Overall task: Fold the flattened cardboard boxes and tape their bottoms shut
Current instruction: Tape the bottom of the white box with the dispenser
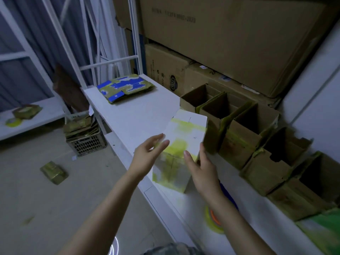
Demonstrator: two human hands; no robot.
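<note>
We see the left fingers (159,140) straight and loosely spread. Their tips are at the left edge of a white-and-yellow box (181,137), but the blur keeps us from telling whether they touch it. The left hand (147,153) holds nothing. On the other side, the thumb (188,156) lies flat on the box's upward face, and the right fingers (202,150) reach round its right side, so the right hand (201,170) grips the box across that corner.

The box is folded up into shape and stands tilted on the white counter (132,115), its near end toward us. Just to its right we see a row of open boxes (239,137), brown inside with green on their flaps, lined up along the wall. Under the right forearm lies a yellow tape roll (211,220) with an orange core, partly hidden by the arm.

At the far end of the counter sits a stack of flattened boxes (125,87) printed in blue and green. Behind the row, large brown cartons (220,43) are piled against the wall. Down on the floor we see a plastic crate (86,144) piled with more flattened cardboard, and well apart from it a single green box (54,173).
</note>
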